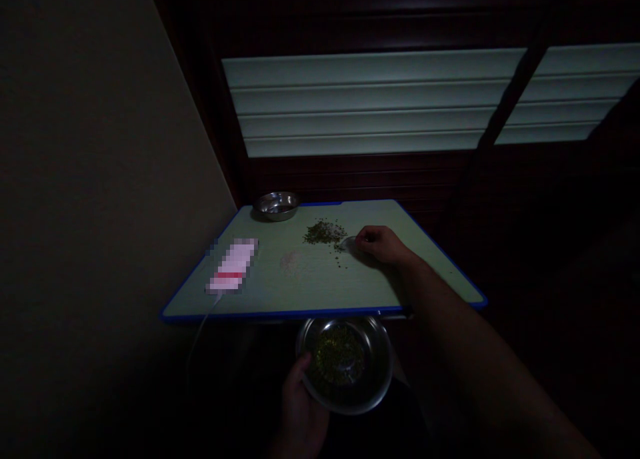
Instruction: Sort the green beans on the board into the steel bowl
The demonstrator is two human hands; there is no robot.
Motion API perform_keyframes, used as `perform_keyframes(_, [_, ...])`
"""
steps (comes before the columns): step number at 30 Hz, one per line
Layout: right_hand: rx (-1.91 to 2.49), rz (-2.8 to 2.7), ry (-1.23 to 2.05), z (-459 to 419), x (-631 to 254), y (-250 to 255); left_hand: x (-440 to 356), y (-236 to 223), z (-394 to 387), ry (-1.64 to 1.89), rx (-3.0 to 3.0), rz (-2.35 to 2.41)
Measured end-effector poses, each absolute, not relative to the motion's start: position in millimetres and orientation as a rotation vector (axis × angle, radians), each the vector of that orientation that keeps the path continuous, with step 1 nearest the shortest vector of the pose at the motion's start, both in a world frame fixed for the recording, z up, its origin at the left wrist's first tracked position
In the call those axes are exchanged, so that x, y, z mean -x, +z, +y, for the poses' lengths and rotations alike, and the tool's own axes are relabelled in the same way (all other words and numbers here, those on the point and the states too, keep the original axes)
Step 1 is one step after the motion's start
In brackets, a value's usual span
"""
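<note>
My left hand (pixel 303 409) grips the rim of a steel bowl (pixel 383 372), its thumb over the left edge. The bowl sits just below the table's front edge, with small green grains like mung beans (pixel 337 356) inside. Above the table, my right hand (pixel 381 244) is closed in a pinch on a small, pale spoon-like tool (pixel 349 244); its exact kind is hard to see in the dim light. The tool's tip lies at the right side of a loose pile of small dark grains (pixel 324 232). A few grains are scattered below the pile.
A second steel bowl (pixel 277 209) stands at the far left corner of the pale green, blue-edged table (pixel 280 292). A phone (pixel 233 266) with a white cable (pixel 203 326) lies on the left. Slatted wooden doors (pixel 370 102) rise behind; a wall (pixel 100 146) stands left.
</note>
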State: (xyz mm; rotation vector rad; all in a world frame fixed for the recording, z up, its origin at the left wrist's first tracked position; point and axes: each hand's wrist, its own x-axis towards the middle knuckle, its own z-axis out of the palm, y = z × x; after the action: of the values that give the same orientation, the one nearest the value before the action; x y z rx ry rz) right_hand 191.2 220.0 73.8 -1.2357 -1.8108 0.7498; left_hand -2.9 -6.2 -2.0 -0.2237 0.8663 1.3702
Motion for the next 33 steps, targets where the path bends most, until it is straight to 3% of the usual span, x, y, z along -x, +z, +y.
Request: perform_keyframes(33, [1.159, -1.833, 0.835, 217.7, -188.0, 74.4, 4.0, -5.7, -6.8, 1.36, 0.203, 0.86])
